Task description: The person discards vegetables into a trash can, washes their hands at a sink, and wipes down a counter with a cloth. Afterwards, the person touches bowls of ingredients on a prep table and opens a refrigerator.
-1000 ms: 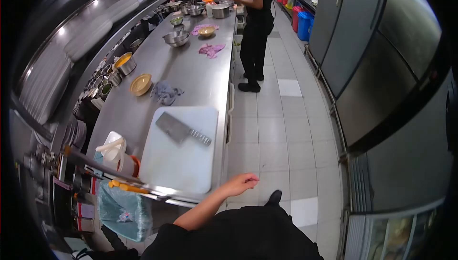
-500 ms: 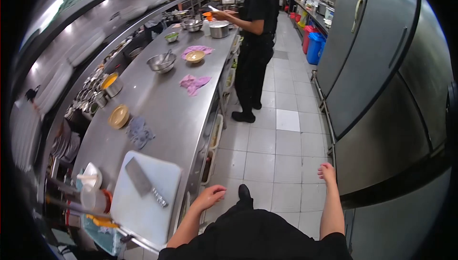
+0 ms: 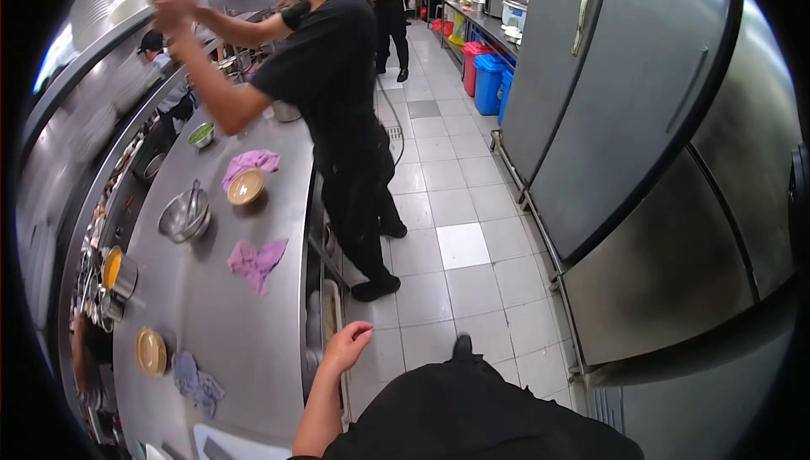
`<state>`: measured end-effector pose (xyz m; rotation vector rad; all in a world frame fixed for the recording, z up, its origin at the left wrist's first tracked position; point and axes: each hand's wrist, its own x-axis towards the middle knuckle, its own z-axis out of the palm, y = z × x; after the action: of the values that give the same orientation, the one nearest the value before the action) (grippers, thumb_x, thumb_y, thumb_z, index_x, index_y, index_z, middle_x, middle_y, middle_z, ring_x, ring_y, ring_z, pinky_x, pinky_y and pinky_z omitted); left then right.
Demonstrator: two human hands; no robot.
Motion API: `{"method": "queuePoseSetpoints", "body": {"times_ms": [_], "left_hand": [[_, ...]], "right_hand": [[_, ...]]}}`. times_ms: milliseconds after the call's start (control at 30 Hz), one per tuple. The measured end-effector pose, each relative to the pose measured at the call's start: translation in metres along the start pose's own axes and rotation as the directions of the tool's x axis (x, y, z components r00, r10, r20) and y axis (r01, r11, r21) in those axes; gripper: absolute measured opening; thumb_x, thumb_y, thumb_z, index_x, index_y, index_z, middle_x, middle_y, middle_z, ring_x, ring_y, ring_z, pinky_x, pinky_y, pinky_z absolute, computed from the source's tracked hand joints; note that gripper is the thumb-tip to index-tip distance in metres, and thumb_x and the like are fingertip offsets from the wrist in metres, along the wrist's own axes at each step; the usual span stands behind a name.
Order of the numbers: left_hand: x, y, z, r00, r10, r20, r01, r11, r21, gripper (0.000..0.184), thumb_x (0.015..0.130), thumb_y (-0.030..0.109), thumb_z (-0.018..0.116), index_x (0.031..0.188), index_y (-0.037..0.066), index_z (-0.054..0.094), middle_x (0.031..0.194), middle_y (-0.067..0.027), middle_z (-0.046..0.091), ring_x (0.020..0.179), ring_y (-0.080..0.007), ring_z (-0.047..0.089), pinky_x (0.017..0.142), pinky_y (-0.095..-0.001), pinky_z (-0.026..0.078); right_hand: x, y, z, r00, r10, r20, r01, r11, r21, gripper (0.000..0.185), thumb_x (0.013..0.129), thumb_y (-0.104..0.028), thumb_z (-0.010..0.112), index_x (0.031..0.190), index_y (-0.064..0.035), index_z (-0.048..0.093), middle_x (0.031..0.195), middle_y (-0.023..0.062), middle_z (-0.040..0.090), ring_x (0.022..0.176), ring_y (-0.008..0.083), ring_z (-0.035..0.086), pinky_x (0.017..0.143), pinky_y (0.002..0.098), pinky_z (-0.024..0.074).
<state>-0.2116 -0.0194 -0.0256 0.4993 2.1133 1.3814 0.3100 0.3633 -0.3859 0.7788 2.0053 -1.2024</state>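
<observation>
My left hand [image 3: 347, 347] hangs beside the steel table [image 3: 245, 325], near its right edge, with the fingers curled and nothing visible in them. My right hand is out of the frame. On the table lie a pink cloth [image 3: 256, 264], a grey-blue cloth [image 3: 197, 384] and a tan bowl [image 3: 151, 351]. A steel bowl [image 3: 185, 216] has a utensil in it. Another tan bowl [image 3: 245, 187] rests by a second pink cloth [image 3: 251, 165]. The white cutting board [image 3: 253, 449] shows only partly at the bottom edge, with part of a blade on it.
A person in black [image 3: 337, 97] stands at the table's right side, arms raised toward the shelf. Grey refrigerators [image 3: 624, 114] line the right. Farther along the tiled aisle [image 3: 464, 246] are blue [image 3: 489, 84] and red bins [image 3: 474, 67] and another person [image 3: 388, 4].
The view has moved forward along the table. The person in black is closer and has raised both arms. My right hand has left the view, and the cutting board has slid to the bottom edge.
</observation>
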Motion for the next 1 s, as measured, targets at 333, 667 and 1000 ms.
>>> {"method": "queuePoseSetpoints", "body": {"times_ms": [333, 667, 1000], "left_hand": [[0.139, -0.141, 0.033, 0.91, -0.414, 0.027, 0.406, 0.901, 0.15, 0.03, 0.088, 0.021, 0.059, 0.113, 0.003, 0.062, 0.089, -0.0111, 0.068, 0.085, -0.0176, 0.064, 0.076, -0.0299, 0.049], [0.176, 0.008, 0.034, 0.816, -0.562, 0.136, 0.567, 0.824, 0.006, 0.032, 0.09, 0.023, 0.057, 0.112, 0.001, 0.062, 0.096, -0.0099, 0.068, 0.087, -0.0169, 0.063, 0.077, -0.0293, 0.048], [0.186, -0.037, 0.071, 0.77, -0.637, 0.036, 0.632, 0.755, -0.174, 0.03, 0.09, 0.025, 0.056, 0.108, 0.002, 0.063, 0.092, -0.0095, 0.068, 0.083, -0.0159, 0.064, 0.072, -0.0294, 0.049]], "right_hand": [[0.246, -0.265, -0.283, 0.926, 0.367, 0.087, -0.377, 0.91, 0.173, 0.026, 0.089, -0.027, 0.049, 0.09, -0.0035, 0.06, 0.081, 0.0134, 0.065, 0.069, 0.0273, 0.064, 0.059, 0.0465, 0.0539], [0.433, -0.555, -0.565, 0.963, -0.118, -0.241, 0.169, 0.965, 0.202, 0.024, 0.089, -0.024, 0.051, 0.103, -0.0062, 0.056, 0.085, 0.0107, 0.065, 0.066, 0.021, 0.065, 0.05, 0.0362, 0.0534], [0.46, -0.484, -0.467, 0.951, 0.219, 0.218, -0.206, 0.975, -0.079, 0.031, 0.092, -0.026, 0.047, 0.114, -0.0057, 0.054, 0.107, 0.015, 0.064, 0.083, 0.029, 0.066, 0.062, 0.0474, 0.0555]]}}
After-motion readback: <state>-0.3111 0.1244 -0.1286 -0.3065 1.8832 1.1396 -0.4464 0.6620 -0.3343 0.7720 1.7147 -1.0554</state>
